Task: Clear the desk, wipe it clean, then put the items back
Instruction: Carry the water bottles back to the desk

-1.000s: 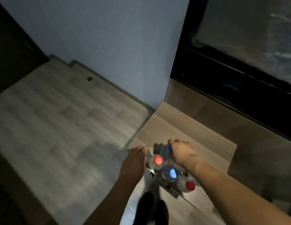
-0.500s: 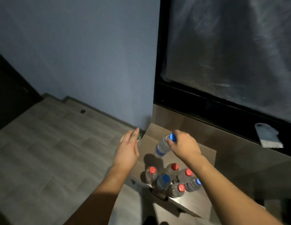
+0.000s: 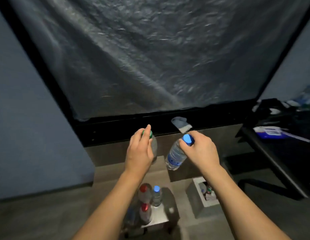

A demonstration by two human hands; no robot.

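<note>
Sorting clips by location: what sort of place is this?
Probably a dim room at home: a wood-look floor, a plastic-covered window, and water bottles grouped on a low stand.

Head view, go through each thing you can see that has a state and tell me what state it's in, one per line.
Left hand: grips green-capped bottle by its top.
Right hand: grips blue-capped bottle at its cap, bottle lifted and tilted.
Red-capped bottles: capped, upright on a low stand.
Small blue-capped bottle: capped, upright beside them.
Grey box: open-topped, things inside.
Cloth: crumpled on the ledge.
</note>
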